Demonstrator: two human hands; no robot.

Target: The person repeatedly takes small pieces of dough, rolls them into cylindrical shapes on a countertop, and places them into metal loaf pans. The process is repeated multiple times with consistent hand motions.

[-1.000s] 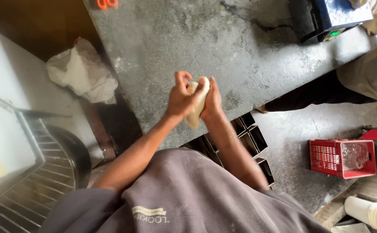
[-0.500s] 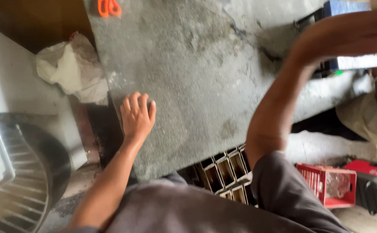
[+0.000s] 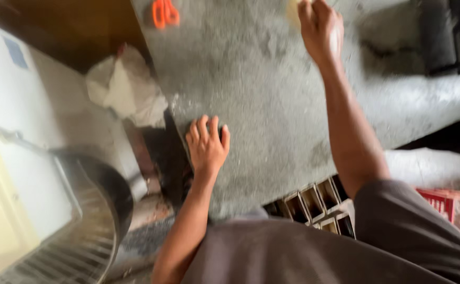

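Note:
My left hand (image 3: 207,144) lies flat, fingers spread, on the near edge of a grey stone table (image 3: 272,105). It holds nothing. I stretch my right arm far across the table, where my right hand (image 3: 322,29) is curled at the top of the view. A pale piece of dough (image 3: 293,8) pokes out at its left side; the blur hides how firmly it is gripped.
Orange scissors (image 3: 165,13) lie at the table's far left. A crumpled white bag (image 3: 127,87) sits left of the table, above a round metal bowl with a grid (image 3: 82,226). Metal loaf tins (image 3: 314,202) stand under the table edge, a red crate (image 3: 456,210) to the right.
Both hands were pressing the dough together in front of me. They have parted: the left dropped flat onto the table, and the right swung out to the far side with the dough.

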